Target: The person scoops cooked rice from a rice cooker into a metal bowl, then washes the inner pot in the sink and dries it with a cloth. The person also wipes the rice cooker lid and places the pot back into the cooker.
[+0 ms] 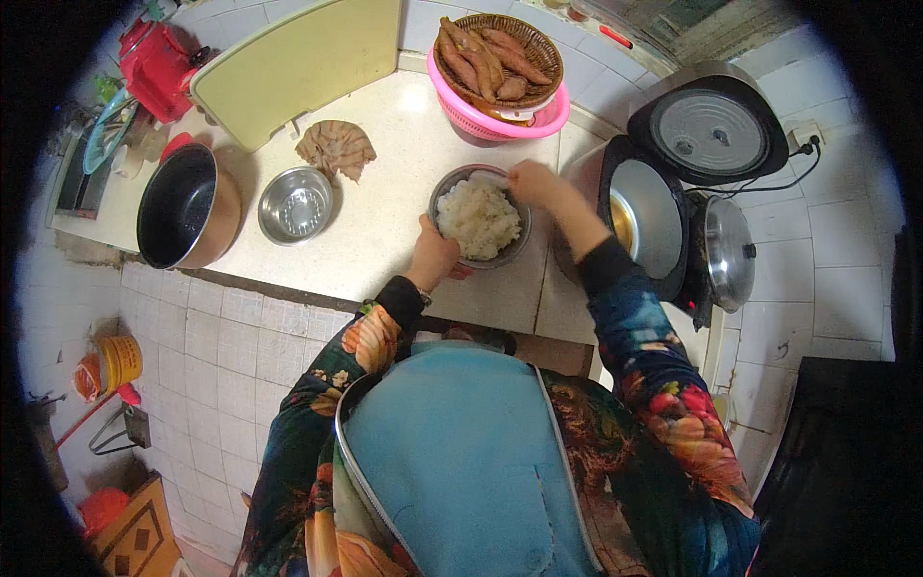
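A round metal bowl (525, 245) filled with cooked white rice (479, 220) stands on the counter before me. My left hand (435, 252) grips the bowl's near left rim, with fingers reaching under its side. At the bowl's upper right, my right hand (530, 184) is closed on a pale rice paddle (489, 178), whose blade lies at the far edge of the rice. To the left stand a small steel bowl (296, 206) and a dark-lined inner pot (189, 207). The open rice cooker (644, 218), with its lid (710, 133) raised, is close to my right forearm.
A wicker basket of sweet potatoes (497, 61) rests over a pink plastic basket (497, 119) at the back. A brown crumpled cloth (336, 148) lies below the pale yellow board (303, 65). A lidded pan (728, 252) and a power cord (782, 186) are at the right.
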A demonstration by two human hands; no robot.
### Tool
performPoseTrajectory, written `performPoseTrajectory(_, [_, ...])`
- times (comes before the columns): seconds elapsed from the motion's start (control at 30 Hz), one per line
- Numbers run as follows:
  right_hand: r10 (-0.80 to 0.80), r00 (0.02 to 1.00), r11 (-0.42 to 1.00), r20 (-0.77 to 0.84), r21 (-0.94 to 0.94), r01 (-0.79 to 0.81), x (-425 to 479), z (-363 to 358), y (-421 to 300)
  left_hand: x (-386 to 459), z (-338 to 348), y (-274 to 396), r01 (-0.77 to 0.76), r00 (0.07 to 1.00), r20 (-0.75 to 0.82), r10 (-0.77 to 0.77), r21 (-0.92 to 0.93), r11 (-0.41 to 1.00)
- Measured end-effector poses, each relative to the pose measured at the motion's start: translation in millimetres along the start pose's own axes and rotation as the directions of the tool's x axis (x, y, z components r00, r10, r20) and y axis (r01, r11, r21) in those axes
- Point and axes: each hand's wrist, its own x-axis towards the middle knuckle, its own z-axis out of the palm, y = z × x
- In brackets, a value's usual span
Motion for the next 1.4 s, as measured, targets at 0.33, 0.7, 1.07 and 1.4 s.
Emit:
performPoseTrajectory(0.33, [-0.161,0.976,0.987,0.148,0.01,0.162,-61.3,0.1,-38.7,62.1,-26.1,-64.1,-0.198,0.972,-0.085,0.217,0.195,0.961])
performPoseTrajectory(0.7, [-0.037,0.988,0.984,0.147,-0.166,0.061,-72.3,-25.6,-66.8,57.8,-27.8,-47.4,-0.223,0.967,-0.076,0.243,0.204,0.953])
performPoseTrajectory(1.07, [-0.107,0.991,0.983,0.078,-0.141,0.117,-83.0,20.2,-49.2,12.8,-11.9,7.3,-0.028,0.998,0.048,0.028,0.001,1.0])
performPoseTrajectory(1.4, [-0.175,0.985,0.922,-0.007,-0.353,0.161,-40.3,22.1,-36.7,36.9,-13.8,-21.9,-0.087,0.996,-0.019,0.091,0.149,0.985])
